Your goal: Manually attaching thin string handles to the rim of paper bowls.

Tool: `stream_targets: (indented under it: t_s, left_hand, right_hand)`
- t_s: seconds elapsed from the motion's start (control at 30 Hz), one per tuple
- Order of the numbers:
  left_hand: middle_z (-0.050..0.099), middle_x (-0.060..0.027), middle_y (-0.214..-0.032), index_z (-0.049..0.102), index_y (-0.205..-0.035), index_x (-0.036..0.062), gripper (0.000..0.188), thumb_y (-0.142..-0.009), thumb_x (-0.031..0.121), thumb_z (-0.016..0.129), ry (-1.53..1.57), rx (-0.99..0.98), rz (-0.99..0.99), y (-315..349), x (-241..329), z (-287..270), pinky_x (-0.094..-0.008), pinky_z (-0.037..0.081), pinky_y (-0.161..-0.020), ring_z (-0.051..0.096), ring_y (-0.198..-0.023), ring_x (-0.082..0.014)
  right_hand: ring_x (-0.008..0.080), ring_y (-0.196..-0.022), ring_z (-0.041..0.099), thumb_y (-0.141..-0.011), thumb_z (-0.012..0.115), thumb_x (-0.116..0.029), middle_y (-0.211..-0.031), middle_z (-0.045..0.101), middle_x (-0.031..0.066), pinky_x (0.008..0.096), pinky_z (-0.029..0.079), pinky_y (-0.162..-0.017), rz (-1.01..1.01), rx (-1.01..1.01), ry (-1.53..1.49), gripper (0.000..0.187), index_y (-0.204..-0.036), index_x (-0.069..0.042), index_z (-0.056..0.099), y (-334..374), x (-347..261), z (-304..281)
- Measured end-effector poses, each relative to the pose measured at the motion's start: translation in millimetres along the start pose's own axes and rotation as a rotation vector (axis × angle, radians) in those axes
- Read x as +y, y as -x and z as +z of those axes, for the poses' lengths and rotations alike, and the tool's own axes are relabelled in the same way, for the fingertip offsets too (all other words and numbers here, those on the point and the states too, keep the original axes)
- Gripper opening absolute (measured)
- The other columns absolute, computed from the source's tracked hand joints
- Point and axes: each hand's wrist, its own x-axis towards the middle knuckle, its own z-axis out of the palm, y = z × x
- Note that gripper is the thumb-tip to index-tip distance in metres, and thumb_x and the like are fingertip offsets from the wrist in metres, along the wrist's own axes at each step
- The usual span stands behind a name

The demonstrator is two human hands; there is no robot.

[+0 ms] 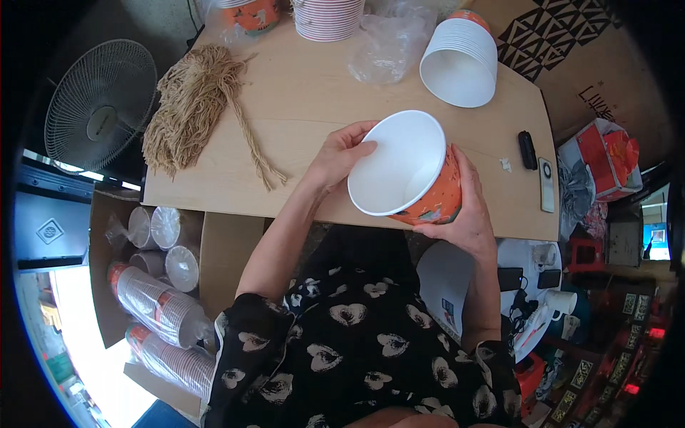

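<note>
Between my two hands a paper bowl (397,165) is held tilted, its white inside facing up and its orange printed outside showing at the lower right. My left hand (344,155) grips the rim on the left, thumb over the edge and fingers behind it. Around the orange wall on the right my right hand (467,210) is wrapped, thumb underneath. Farther right on the table lies a nested stack of white paper bowls (460,64) on its side, openings toward me. Beside that stack is a crumpled clear plastic bag (392,44).
A bundle of tan strings (194,107) lies at the table's left. Another bowl stack (327,18) stands at the back. A black object (526,150) and a remote-like device (546,185) lie at right. An open carton (107,285) of wrapped bowls and a fan (101,107) are left.
</note>
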Motion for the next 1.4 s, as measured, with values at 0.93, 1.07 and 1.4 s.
stream_targets:
  t_s: [0.93, 1.07, 1.4]
  left_hand:
    - [0.073, -0.0034, -0.098, 0.07, -0.118, -0.0007, 0.025, -0.095, 0.009, 0.066, -0.359, -0.045, 0.104, -23, 18, 25, -0.0259, 0.055, -0.077, 0.065, -0.087, -0.008]
    - [0.073, -0.0029, -0.098, 0.07, -0.118, -0.0004, 0.025, -0.095, 0.008, 0.066, -0.363, -0.035, 0.15, -27, 10, 23, -0.026, 0.055, -0.077, 0.065, -0.087, -0.008]
    - [0.073, -0.0022, -0.092, 0.071, -0.11, -0.0005, 0.02, -0.095, 0.012, 0.067, -0.432, -0.009, 0.191, -29, 9, 25, -0.0252, 0.054, -0.073, 0.065, -0.082, -0.0071]
  right_hand:
    - [0.0289, -0.144, 0.039, -0.048, 0.099, -0.024, -0.156, 0.038, 0.0155, 0.0433, 0.036, -0.119, 0.176, -0.082, -0.505, 0.135, -0.158, -0.004, 0.024, 4, 17, -7]
    - [0.0295, -0.144, 0.039, -0.048, 0.099, -0.024, -0.155, 0.038, 0.0156, 0.0438, 0.035, -0.119, 0.138, -0.085, -0.445, 0.135, -0.158, -0.004, 0.024, 6, 19, -7]
    - [0.0301, -0.145, 0.038, -0.047, 0.098, -0.023, -0.156, 0.038, 0.016, 0.0443, 0.035, -0.119, 0.139, -0.064, -0.389, 0.135, -0.158, -0.004, 0.024, 11, 21, -5]
